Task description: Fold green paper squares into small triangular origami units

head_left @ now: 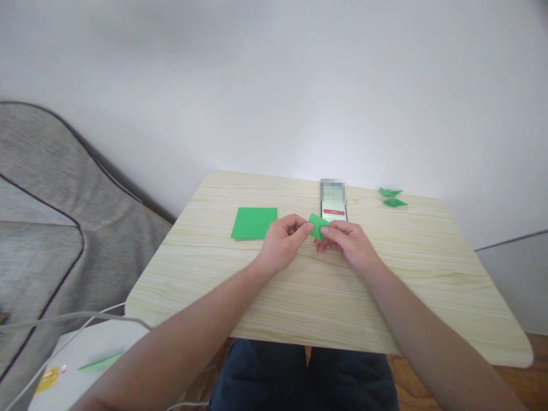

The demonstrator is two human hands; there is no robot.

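Observation:
A small folded piece of green paper (317,225) is held above the table between both hands. My left hand (283,240) pinches its left edge between thumb and fingers. On the other side, my right hand (346,242) grips the lower right edge, its thumb on top and the other fingers curled beneath. Just left of my left hand lies a stack of green square paper (254,222). Behind the hands is a phone (333,200) with a lit screen, its lower end close to my right fingers.
Two folded green paper boats (393,197) sit at the back right of the wooden table (325,308), near the white wall (299,85). At left are a grey sofa (98,217) and a white surface (81,348) crossed by pale cables (85,315).

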